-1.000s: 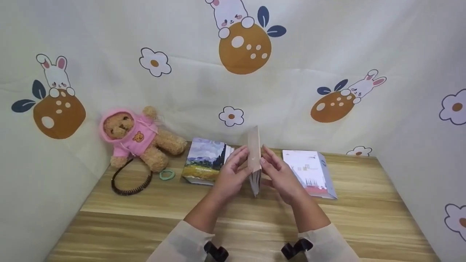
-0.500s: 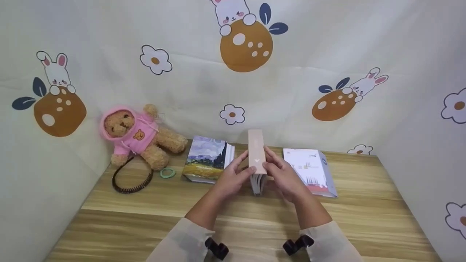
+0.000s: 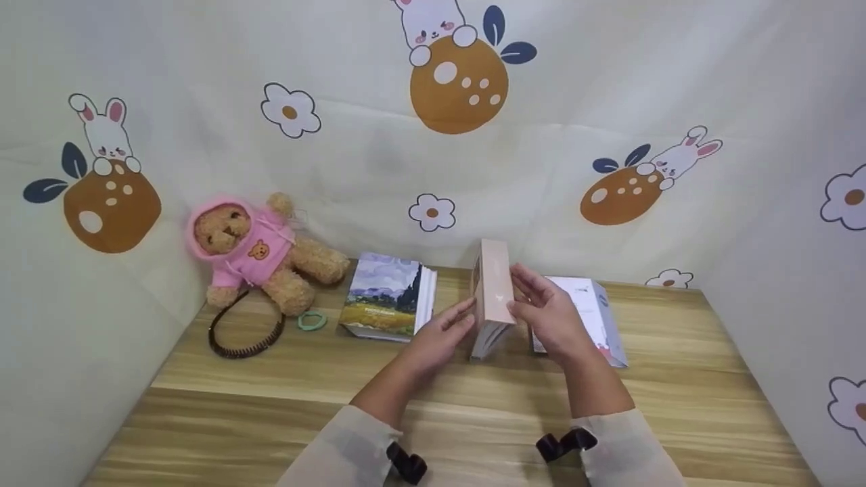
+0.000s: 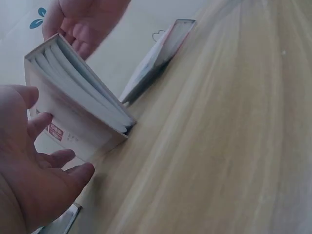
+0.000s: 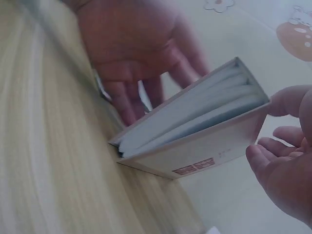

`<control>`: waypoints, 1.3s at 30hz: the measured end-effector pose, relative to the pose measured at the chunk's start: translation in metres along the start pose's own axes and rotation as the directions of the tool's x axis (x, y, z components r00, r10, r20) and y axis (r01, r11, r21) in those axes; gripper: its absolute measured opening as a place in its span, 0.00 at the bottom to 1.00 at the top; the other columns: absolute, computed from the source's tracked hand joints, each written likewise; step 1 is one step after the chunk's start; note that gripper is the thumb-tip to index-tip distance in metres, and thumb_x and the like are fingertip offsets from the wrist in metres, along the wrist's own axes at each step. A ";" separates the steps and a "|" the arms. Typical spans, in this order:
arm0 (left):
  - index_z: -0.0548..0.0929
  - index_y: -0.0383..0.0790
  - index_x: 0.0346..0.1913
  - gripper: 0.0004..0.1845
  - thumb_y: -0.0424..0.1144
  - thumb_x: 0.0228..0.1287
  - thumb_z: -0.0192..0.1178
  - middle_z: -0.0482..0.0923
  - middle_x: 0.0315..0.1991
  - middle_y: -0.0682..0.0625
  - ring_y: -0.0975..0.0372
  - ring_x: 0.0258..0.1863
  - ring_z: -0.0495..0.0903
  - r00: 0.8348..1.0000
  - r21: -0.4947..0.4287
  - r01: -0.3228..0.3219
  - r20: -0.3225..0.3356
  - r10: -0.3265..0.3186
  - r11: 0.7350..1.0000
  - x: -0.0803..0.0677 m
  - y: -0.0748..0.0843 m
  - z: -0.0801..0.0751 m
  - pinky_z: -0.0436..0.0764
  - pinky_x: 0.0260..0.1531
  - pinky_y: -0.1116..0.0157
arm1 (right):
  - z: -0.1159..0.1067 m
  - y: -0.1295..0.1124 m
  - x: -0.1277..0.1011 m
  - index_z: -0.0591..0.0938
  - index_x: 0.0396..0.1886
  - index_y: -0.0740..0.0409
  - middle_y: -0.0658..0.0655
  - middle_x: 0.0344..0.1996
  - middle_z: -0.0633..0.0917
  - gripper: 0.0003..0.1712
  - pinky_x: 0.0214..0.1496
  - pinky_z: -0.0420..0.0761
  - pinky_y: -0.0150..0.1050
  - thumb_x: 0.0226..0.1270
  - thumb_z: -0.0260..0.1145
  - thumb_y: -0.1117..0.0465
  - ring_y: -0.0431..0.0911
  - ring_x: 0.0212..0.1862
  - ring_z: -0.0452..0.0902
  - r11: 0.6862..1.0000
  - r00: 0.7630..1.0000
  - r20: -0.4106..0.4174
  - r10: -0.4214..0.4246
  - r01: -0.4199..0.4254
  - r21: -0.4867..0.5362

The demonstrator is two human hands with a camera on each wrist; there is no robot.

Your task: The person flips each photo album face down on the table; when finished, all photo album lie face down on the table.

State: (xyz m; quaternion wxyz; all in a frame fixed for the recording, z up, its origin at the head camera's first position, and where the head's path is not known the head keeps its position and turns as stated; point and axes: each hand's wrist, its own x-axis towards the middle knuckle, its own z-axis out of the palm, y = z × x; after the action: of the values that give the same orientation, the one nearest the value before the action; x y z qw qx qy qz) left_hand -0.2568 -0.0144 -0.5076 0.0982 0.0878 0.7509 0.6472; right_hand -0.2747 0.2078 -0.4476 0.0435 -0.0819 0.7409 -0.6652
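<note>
Head view first: the right hand (image 3: 551,318) has its fingers (image 3: 526,279) loosely spread against the right face of a pale pink book (image 3: 494,291), the thumb near the spine, holding it upright without a tight curl; the left hand (image 3: 440,337) lies with its fingers (image 3: 463,318) nearly straight against the book's lower left side, touching rather than gripping. The book stands on its lower edge on the wooden table (image 3: 433,399), spine facing the person and leaning a little to the right, its pages fanned slightly at the bottom; the left wrist view shows the page block (image 4: 87,85) parted into a few bundles, with the left fingers (image 4: 58,158) relaxed and open just beside the back cover; the right wrist view shows the same book (image 5: 195,131) with the right fingertips (image 5: 263,156) open at its cover edge and the other hand's palm (image 5: 136,44) behind it.

Just right of the book, partly behind the right hand, lies a white book (image 3: 595,318); to the left lies a painted-cover book (image 3: 382,294); further left sit a green hair tie (image 3: 311,320), a dark headband (image 3: 243,335) and a teddy bear in a pink hoodie (image 3: 254,253); a cloth printed with rabbits and flowers (image 3: 433,135) hangs behind the table.
</note>
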 end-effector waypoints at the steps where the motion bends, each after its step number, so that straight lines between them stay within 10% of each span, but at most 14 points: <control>1: 0.73 0.54 0.80 0.29 0.55 0.82 0.55 0.66 0.82 0.40 0.42 0.82 0.64 1.000 0.001 0.010 -0.006 -0.010 1.000 0.000 -0.001 0.001 0.62 0.83 0.41 | -0.002 0.000 0.000 0.63 0.84 0.66 0.63 0.84 0.66 0.41 0.81 0.68 0.42 0.73 0.62 0.75 0.54 0.85 0.60 1.000 1.000 0.002 0.012 -0.012 -0.016; 9: 0.70 0.40 0.80 0.30 0.47 0.84 0.52 0.70 0.80 0.38 0.44 0.76 0.74 0.998 -0.131 0.053 -0.031 -0.058 0.990 0.003 -0.003 0.004 0.75 0.77 0.48 | -0.016 0.007 0.003 0.60 0.84 0.70 0.67 0.84 0.64 0.39 0.86 0.63 0.51 0.75 0.59 0.74 0.59 0.86 0.58 0.988 0.994 -0.009 0.106 -0.106 -0.112; 30: 0.70 0.37 0.80 0.30 0.48 0.83 0.52 0.68 0.81 0.37 0.41 0.82 0.64 0.988 -0.082 0.020 -0.151 -0.032 0.996 0.010 0.005 -0.007 0.61 0.85 0.44 | -0.016 0.025 0.014 0.63 0.84 0.65 0.67 0.81 0.69 0.36 0.87 0.63 0.51 0.80 0.57 0.64 0.59 0.84 0.63 0.956 0.962 -0.175 0.210 -0.240 -0.170; 39: 0.74 0.41 0.77 0.27 0.45 0.81 0.56 0.70 0.80 0.39 0.45 0.81 0.69 0.945 -0.051 -0.044 -0.327 0.025 0.998 0.007 0.014 -0.031 0.67 0.83 0.47 | 0.013 0.023 0.012 0.72 0.79 0.61 0.62 0.76 0.78 0.31 0.84 0.69 0.51 0.79 0.62 0.63 0.55 0.80 0.72 0.976 0.975 -0.188 0.121 -0.151 -0.158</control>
State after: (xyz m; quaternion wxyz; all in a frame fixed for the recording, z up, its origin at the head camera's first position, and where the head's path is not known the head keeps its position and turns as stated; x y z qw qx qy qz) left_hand -0.2710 -0.0398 -0.4896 -0.0362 -0.0100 0.7360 0.6760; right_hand -0.2855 0.1951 -0.4711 0.0157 0.0252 0.8000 -0.5993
